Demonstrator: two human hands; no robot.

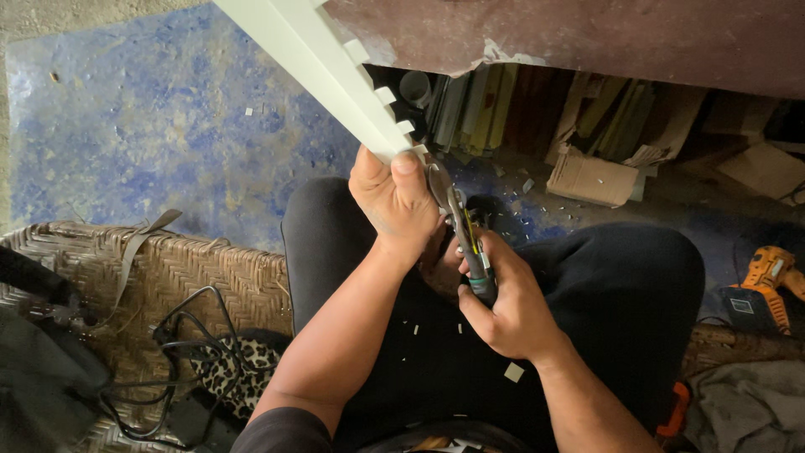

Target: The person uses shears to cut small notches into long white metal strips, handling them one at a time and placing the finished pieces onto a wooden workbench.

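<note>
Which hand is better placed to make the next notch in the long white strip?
The right hand, probably: it already grips the metal snips, blades at the white notched strip. The left hand only steadies its end.

A brown cardboard box (591, 178) lies on the floor, up and to the right of the gripping hands. It is flat and a bit crushed. More brown cardboard (767, 168) lies farther right.
</note>
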